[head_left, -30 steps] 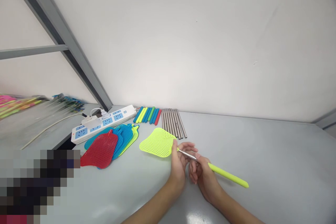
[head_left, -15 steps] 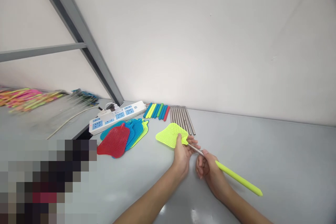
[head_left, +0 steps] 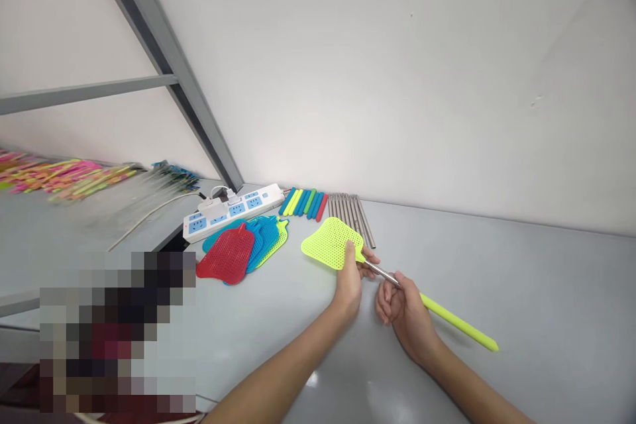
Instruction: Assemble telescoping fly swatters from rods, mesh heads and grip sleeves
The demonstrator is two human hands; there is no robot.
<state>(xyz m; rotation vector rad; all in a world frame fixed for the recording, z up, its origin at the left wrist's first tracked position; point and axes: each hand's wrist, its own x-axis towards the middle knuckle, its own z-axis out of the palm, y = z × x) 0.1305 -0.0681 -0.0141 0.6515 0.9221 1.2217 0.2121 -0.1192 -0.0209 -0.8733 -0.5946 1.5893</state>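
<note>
Lime fly swatter (head_left: 382, 272) held aslant over the grey table (head_left: 521, 285)

From where I stand, its long axis slopes from the mesh head (head_left: 328, 244), far and to the left, to the grip (head_left: 460, 322), near and to the right. The left hand (head_left: 350, 286) is nearer the mesh head, pinching its neck end, thumb on top, other fingers partly hidden. The right hand (head_left: 411, 321) is nearer the grip, closed loosely with its thumb along the metal shaft (head_left: 376, 267), fingers curled; it covers where shaft meets grip. Bare metal shows between the hands. Behind the mesh head lie loose metal rods (head_left: 350, 211).
</note>
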